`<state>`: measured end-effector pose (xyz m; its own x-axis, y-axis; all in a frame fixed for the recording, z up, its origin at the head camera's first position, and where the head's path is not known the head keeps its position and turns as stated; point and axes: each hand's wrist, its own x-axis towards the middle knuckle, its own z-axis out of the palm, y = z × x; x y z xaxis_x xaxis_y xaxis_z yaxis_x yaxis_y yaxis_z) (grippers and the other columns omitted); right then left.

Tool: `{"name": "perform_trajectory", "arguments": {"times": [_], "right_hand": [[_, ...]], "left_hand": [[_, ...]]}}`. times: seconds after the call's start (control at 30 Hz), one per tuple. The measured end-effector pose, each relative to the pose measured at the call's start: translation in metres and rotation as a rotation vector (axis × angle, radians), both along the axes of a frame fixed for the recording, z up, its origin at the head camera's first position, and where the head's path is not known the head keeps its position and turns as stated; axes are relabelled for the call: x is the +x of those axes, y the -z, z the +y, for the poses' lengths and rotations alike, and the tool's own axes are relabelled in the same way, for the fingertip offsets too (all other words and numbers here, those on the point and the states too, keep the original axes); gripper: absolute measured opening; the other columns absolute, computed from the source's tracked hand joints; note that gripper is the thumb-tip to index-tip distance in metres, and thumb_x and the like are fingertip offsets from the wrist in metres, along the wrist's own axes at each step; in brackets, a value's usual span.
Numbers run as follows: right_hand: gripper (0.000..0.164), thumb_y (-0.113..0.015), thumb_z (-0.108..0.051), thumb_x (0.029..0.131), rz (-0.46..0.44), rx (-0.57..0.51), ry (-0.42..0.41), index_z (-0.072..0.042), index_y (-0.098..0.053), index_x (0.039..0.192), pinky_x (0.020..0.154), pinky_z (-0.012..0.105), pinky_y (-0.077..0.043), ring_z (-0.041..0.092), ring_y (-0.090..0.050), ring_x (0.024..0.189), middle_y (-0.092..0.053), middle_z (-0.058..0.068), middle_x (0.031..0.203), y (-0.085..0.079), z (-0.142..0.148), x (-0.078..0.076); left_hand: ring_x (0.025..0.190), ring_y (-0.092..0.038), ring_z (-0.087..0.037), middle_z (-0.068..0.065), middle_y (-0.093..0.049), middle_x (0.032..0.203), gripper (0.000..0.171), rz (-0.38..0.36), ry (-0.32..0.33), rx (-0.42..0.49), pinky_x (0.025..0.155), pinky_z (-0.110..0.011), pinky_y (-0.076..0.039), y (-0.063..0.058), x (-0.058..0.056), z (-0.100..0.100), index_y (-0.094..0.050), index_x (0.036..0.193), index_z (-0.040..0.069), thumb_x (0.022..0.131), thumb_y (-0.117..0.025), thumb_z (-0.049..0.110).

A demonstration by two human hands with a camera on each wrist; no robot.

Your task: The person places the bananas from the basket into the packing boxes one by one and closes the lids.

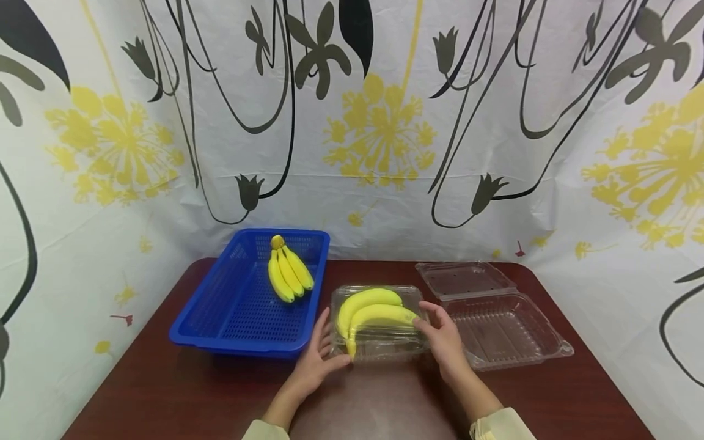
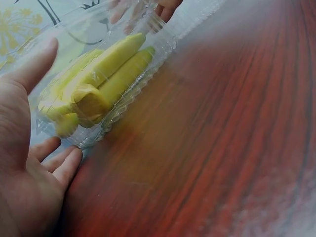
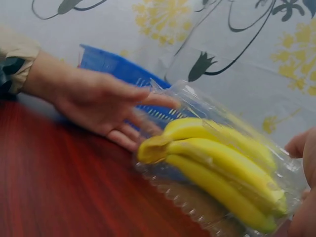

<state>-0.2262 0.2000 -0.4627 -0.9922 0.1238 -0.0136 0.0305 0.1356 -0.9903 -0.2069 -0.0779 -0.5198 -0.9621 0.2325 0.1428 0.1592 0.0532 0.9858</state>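
A clear plastic clamshell box (image 1: pixel 379 348) with a bunch of bananas (image 1: pixel 382 315) inside is at the middle of the table, its lid down over the fruit. My right hand (image 1: pixel 444 342) grips the box's right end, thumb on the near side and fingers at the far corner. At the left end is my left hand (image 1: pixel 316 360), thumb spread apart and fingers extended along the side. In the left wrist view, the left fingertips (image 2: pixel 74 163) come right to the box's lower corner. The right wrist view shows the bananas (image 3: pixel 217 163) through the plastic, stem end toward the left hand.
A blue plastic basket (image 1: pixel 242 339) stands at the left with another bunch of bananas (image 1: pixel 287 269) in it. At the right lies a second clear clamshell box (image 1: pixel 506 330), lid folded back. A patterned cloth (image 1: pixel 385 214) hangs behind the dark red wooden table (image 1: pixel 181 397).
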Motion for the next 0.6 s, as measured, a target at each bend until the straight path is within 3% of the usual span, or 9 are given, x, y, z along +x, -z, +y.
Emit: {"name": "perform_trajectory", "arguments": {"times": [0.23,0.4,0.6], "right_hand": [[0.05,-0.059,-0.004,0.095,0.089,-0.04,0.01,-0.002,-0.042,0.142,0.109,0.047,-0.027,0.029,-0.02,0.143,-0.033,0.015,0.152,0.011,-0.002,-0.003],[0.049,-0.058,-0.001,0.095,0.1,-0.07,0.025,-0.001,-0.042,0.142,0.111,0.044,-0.026,0.025,-0.021,0.143,-0.033,0.015,0.152,0.014,-0.005,-0.005],[0.049,-0.056,-0.003,0.095,0.08,-0.108,0.057,-0.004,-0.043,0.142,0.109,0.043,-0.028,0.023,-0.021,0.144,-0.033,0.011,0.153,0.02,-0.008,-0.017]], "left_hand": [[0.138,-0.025,-0.046,-0.026,-0.02,0.155,0.085,-0.006,0.053,0.036,0.108,-0.058,-0.027,-0.005,-0.006,0.005,-0.007,0.158,0.021,0.094,-0.063,0.018],[0.141,-0.022,-0.042,-0.021,-0.02,0.156,0.069,-0.065,0.014,0.017,0.108,-0.06,-0.025,-0.007,-0.008,0.008,-0.009,0.157,0.024,0.102,-0.051,0.026],[0.135,-0.032,-0.04,-0.024,-0.026,0.152,0.068,-0.074,-0.033,0.067,0.106,-0.055,-0.031,-0.006,-0.02,0.012,-0.018,0.157,0.019,0.099,-0.054,0.023]]}}
